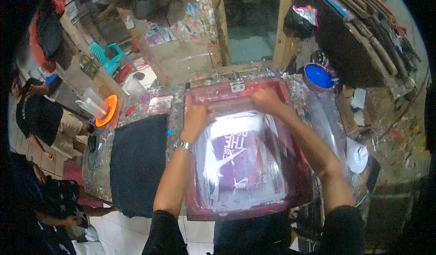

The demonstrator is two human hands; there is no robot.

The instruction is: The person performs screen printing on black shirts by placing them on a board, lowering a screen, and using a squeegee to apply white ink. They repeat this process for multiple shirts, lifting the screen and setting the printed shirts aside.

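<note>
A screen-printing frame [192, 200] with a dark red rim lies on the table before me. White ink is smeared over its mesh, around a purple area with lettering and a curved shape. Near the frame's far end a squeegee [230, 105] spans the mesh, slightly blurred. My left hand [198, 118], with a metal-banded watch at the wrist, grips its left end. Over its right end my right hand [265, 100] is closed. Just beyond them a metal hinge clamp [237, 87] sits at the frame's far edge. Whatever lies under the frame is hidden.
Left of the frame lies a black cloth-covered board [138, 164]. A blue ink tub [319, 76] stands at the far right, an orange plate [107, 111] with a clear cup at the left. Two people are at the left side. Wooden-handled tools [372, 41] line the upper right.
</note>
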